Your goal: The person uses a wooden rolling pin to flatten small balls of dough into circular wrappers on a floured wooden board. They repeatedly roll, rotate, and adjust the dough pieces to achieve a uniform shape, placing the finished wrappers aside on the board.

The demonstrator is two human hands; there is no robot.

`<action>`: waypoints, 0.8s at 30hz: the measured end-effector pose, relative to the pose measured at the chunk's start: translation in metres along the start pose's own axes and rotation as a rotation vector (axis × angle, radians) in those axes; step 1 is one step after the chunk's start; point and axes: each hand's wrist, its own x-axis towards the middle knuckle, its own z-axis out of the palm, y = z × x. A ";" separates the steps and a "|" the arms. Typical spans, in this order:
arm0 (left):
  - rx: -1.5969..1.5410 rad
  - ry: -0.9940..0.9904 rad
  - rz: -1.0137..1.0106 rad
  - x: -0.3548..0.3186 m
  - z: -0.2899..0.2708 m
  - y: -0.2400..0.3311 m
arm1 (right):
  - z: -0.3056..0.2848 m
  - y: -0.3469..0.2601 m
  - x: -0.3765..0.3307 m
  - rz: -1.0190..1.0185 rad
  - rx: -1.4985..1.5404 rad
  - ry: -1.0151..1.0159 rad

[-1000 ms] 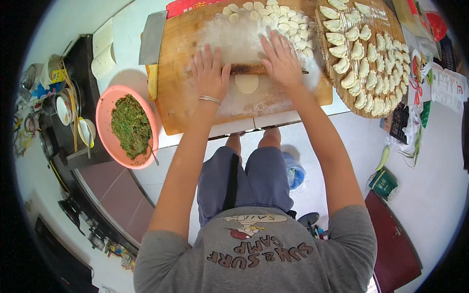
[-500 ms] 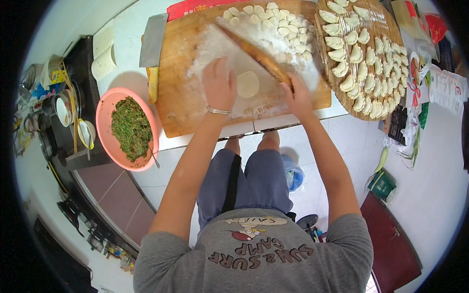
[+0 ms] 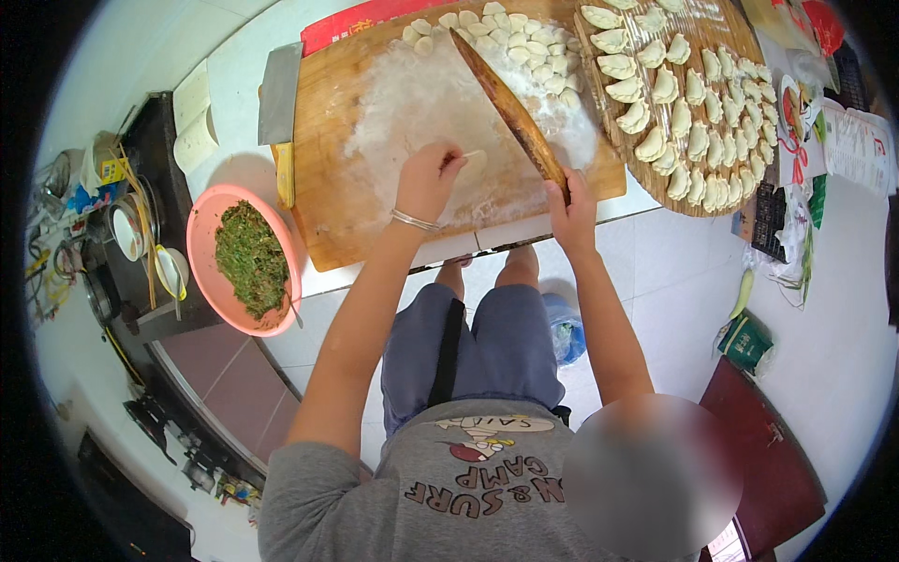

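Note:
My left hand [image 3: 426, 183], with a bangle on its wrist, pinches the edge of a thin round dough wrapper [image 3: 473, 155] over the floured wooden board [image 3: 328, 215]. Gripping the near end of a long wooden rolling pin [image 3: 506, 103], my right hand [image 3: 571, 211] rests at the board's front edge. The pin lies slanted across the board, pointing away to the upper left. Several small flattened dough pieces [image 3: 506, 42] lie in a heap at the far side of the board.
A round woven tray [image 3: 740, 28] with several folded dumplings sits to the right. A pink bowl [image 3: 201, 234] of chopped green filling stands to the left, with a cleaver [image 3: 279, 94] at the board's left edge. Bowls and chopsticks crowd a dark shelf far left.
Both hands were flat on the pin rolling dough. The left hand has let go and picked up the wrapper; the right hand has slid to the pin's near end, and the pin has swung slantwise.

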 end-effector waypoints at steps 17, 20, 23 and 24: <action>0.272 0.352 0.208 0.132 -0.023 -0.037 | 0.004 0.006 0.000 0.030 -0.021 -0.013; 0.455 0.413 0.217 0.157 -0.005 -0.035 | 0.008 -0.006 0.006 0.013 0.025 -0.041; 0.396 0.514 0.262 0.156 -0.001 -0.037 | 0.005 -0.011 0.007 0.085 0.041 -0.094; 0.388 0.399 0.220 0.146 0.000 -0.033 | 0.005 -0.009 0.006 0.066 0.034 -0.078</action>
